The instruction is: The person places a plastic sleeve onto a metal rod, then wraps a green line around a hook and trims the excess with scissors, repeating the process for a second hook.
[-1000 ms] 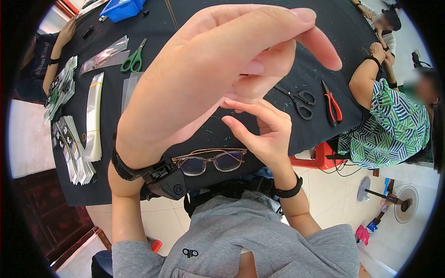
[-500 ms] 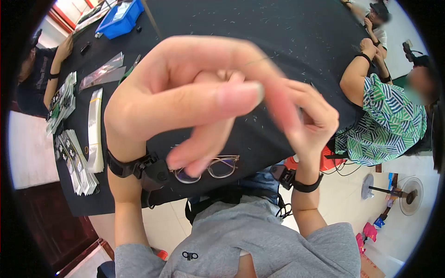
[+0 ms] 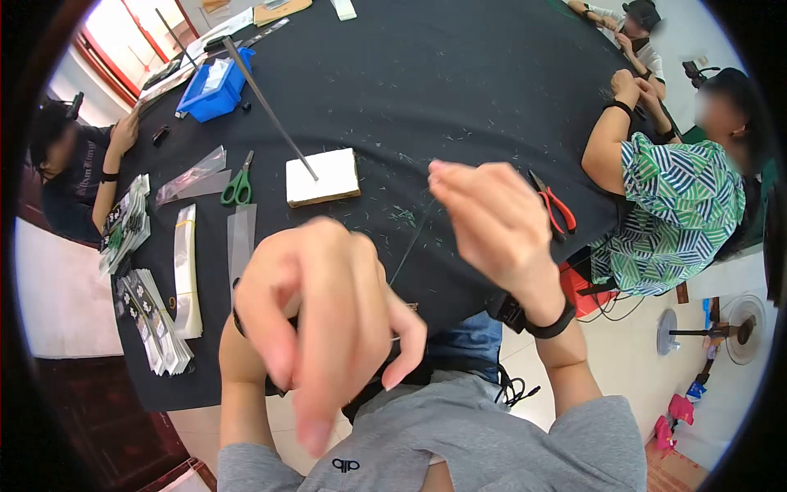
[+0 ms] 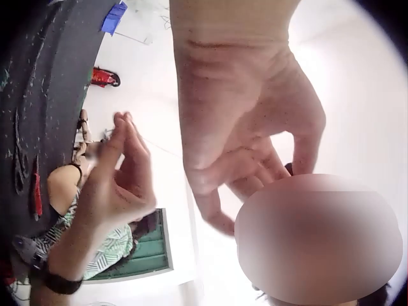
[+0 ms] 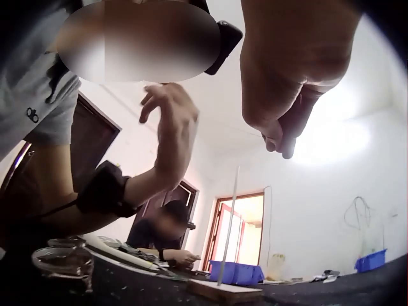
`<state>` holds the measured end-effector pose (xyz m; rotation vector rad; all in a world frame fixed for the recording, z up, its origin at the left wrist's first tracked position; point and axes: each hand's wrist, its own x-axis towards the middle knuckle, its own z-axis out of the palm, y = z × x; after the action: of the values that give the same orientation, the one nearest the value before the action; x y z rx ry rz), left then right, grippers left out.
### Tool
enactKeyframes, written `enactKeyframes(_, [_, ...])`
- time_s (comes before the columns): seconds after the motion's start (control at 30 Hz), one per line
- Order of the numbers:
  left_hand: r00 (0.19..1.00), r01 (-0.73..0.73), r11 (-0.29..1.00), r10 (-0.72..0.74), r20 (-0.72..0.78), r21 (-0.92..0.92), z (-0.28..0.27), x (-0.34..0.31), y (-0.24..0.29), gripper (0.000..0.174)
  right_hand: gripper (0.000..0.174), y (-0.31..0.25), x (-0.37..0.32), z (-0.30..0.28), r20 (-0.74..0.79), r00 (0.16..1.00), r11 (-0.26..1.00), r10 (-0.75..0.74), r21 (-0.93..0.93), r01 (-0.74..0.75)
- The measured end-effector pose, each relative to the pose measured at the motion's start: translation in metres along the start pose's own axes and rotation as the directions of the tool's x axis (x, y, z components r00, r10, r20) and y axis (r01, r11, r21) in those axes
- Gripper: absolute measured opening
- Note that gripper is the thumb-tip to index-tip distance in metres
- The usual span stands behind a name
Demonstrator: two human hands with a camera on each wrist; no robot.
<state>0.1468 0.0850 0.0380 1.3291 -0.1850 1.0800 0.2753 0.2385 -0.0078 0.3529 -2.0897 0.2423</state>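
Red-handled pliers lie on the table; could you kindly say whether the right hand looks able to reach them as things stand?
Probably yes: the red-handled pliers lie near the right hand with nothing visible resting on them, though its fingers seem to pinch a green strand.

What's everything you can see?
Table: one, black-covered, middle
Thread: one, green, near middle
Scraps: many, green, scattered about
Block: one, white, table middle
Rod: one, grey, on the block
Pliers: one, red, table's right
Green scissors: one, green, left of the block
Black scissors: one, black, beside the pliers
Bins: at least two, blue, far side
Strip bundle: one, whitish, left
Packets: two piles, black-and-silver, left edge
Glasses: one, clear, on the table
Other people: three, various clothes, table edges
Fan: one, grey, right floor
Left hand: one, bare, lower middle
Right hand: one, bare, pinching thread
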Motion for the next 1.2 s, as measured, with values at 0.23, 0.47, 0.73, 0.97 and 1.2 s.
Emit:
enactKeyframes(0.23, [0.645, 0.527, 0.267, 0.493, -0.584, 0.807, 0.004, 0.006, 0.008, 0.036, 0.029, -0.027, -0.003, 0.006, 0.067, 0.997, 0.999, -0.028, 0.037, 0.026])
enactKeyframes(0.47, [0.452, 0.830, 0.136, 0.404, -0.795, 0.541, 0.002, 0.006, -0.011, 0.009, 0.024, -0.016, 0.005, -0.010, 0.164, 0.985, 0.988, -0.046, -0.136, 0.069])
enactKeyframes(0.73, [0.387, 0.887, 0.136, 0.307, -0.870, 0.442, 0.002, 0.003, -0.010, 0.007, 0.027, -0.019, 0.004, -0.012, 0.195, 0.980, 0.982, -0.036, -0.173, 0.071])
enactKeyframes(0.97, [0.469, 0.857, 0.034, 0.360, -0.806, 0.514, 0.002, 0.004, -0.014, 0.006, 0.028, -0.021, 0.000, -0.008, 0.190, 0.981, 0.983, -0.036, -0.171, 0.070])
enactKeyframes(1.2, [0.420, 0.889, 0.042, 0.322, -0.849, 0.456, 0.005, 0.004, -0.015, 0.008, 0.028, -0.024, -0.001, -0.006, 0.203, 0.979, 0.982, -0.011, -0.181, 0.048])
